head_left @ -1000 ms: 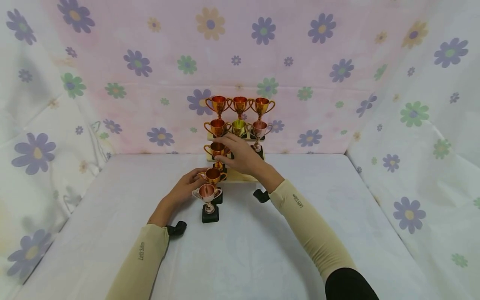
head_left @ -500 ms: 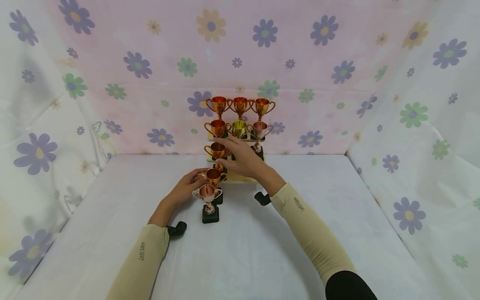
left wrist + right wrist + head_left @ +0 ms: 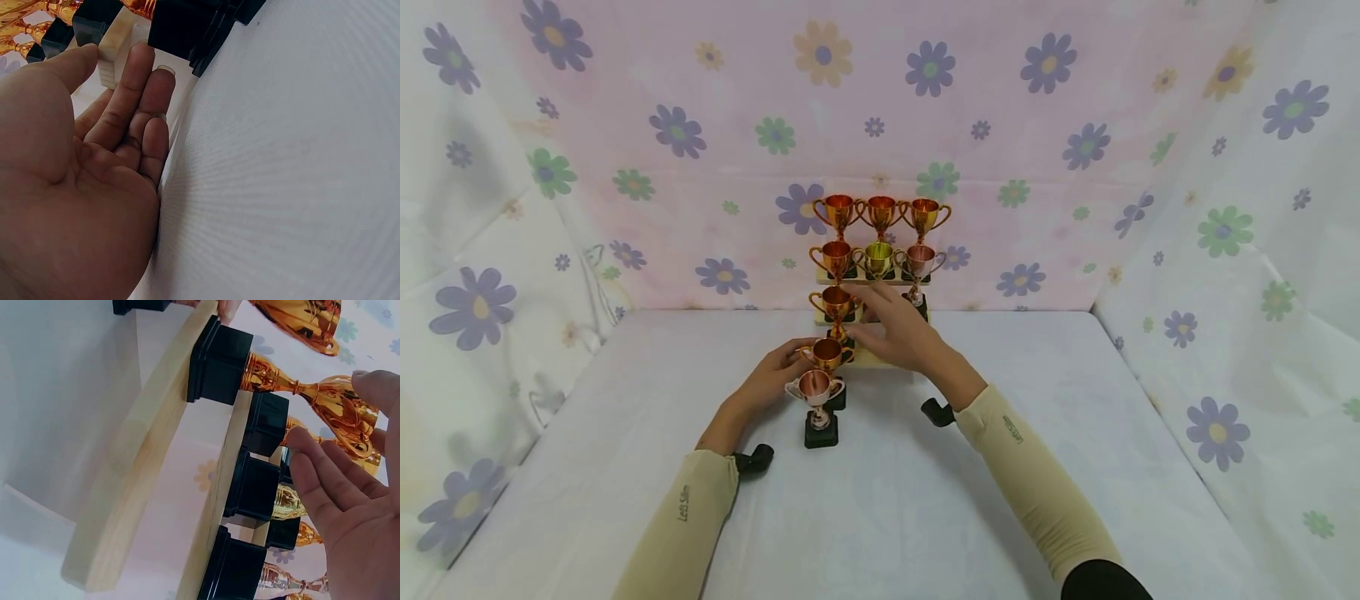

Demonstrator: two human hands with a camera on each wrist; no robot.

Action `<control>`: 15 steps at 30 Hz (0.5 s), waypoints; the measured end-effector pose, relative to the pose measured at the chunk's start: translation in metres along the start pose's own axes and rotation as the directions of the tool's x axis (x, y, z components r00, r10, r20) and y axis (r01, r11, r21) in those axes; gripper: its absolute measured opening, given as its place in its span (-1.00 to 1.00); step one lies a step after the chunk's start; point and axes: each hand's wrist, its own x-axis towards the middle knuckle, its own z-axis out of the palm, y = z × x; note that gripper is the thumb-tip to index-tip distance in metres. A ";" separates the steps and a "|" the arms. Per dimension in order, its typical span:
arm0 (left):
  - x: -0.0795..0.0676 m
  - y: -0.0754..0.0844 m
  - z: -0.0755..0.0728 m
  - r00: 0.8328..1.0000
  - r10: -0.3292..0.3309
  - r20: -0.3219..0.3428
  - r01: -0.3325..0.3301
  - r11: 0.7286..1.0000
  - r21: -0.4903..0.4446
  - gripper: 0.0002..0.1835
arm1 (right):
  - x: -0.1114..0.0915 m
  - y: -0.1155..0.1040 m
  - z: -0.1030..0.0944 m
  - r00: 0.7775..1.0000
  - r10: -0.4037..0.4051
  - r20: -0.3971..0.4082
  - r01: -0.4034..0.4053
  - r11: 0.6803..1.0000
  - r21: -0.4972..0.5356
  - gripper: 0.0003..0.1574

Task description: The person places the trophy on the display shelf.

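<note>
Several small trophy cups with black bases stand in rows on a stepped wooden stand (image 3: 872, 358) in the head view. At its left end my left hand (image 3: 772, 377) holds the lowest step, thumb and fingers on either side of the plank end (image 3: 111, 55). My right hand (image 3: 898, 329) is beside the gold trophy (image 3: 837, 304) at the left of the lowest step. Its fingers are spread around that trophy's cup (image 3: 337, 409) without gripping it. In front of the stand, a gold trophy (image 3: 827, 353) and a rose-coloured trophy (image 3: 815, 388) stand on the table.
Behind, the upper steps bear more gold trophies (image 3: 880, 215), a yellow-gold trophy (image 3: 878, 258) and a rose trophy (image 3: 919, 261). White cloth covers the table (image 3: 1037, 400). A floral curtain (image 3: 880, 83) hangs at the back and sides.
My right hand has drawn back a little to the right and toward me from the lowest-step trophy, which stays upright. The left hand keeps its place.
</note>
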 end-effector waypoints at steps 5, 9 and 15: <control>0.001 -0.002 0.001 1.000 -0.003 0.004 0.003 1.000 -0.006 -0.44 | -0.011 -0.001 0.001 1.000 -0.022 -0.020 0.022 1.000 -0.015 -0.19; 0.000 -0.002 0.001 1.000 -0.007 0.003 0.007 1.000 -0.005 -0.44 | -0.018 -0.003 0.003 0.999 -0.018 -0.036 0.018 1.000 -0.011 -0.16; -0.001 0.000 0.002 1.000 -0.029 -0.007 0.029 0.999 -0.024 -0.45 | -0.023 -0.003 0.006 0.998 -0.007 -0.061 0.009 1.000 0.030 -0.18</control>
